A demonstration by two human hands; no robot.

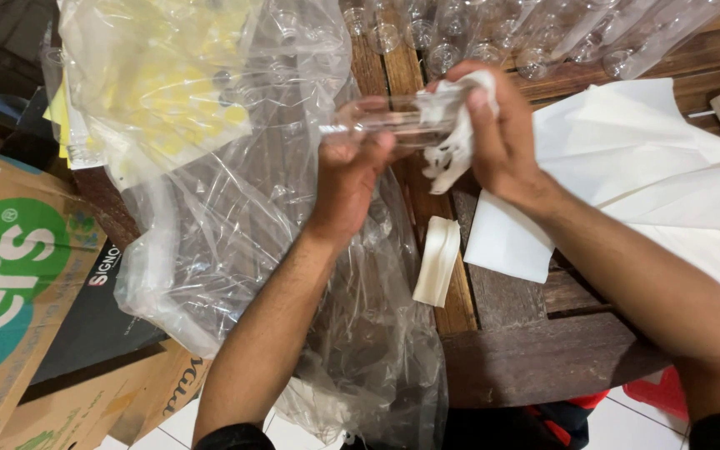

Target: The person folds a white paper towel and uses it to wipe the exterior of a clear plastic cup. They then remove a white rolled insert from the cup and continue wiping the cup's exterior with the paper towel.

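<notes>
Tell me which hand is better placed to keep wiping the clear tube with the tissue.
Right. The right hand already has the white tissue bunched at the open end of the clear tube, while the left hand grips the tube's other end, so it is probably best left steadying it.

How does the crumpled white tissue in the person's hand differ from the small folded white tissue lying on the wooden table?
The crumpled white tissue is bunched and ragged, while the small folded white tissue is a neat, flat strip. The crumpled one is gripped by the right hand against one end of the clear plastic tube that the left hand holds; the folded one lies untouched on the wooden table. Both are white, soft paper.
</notes>
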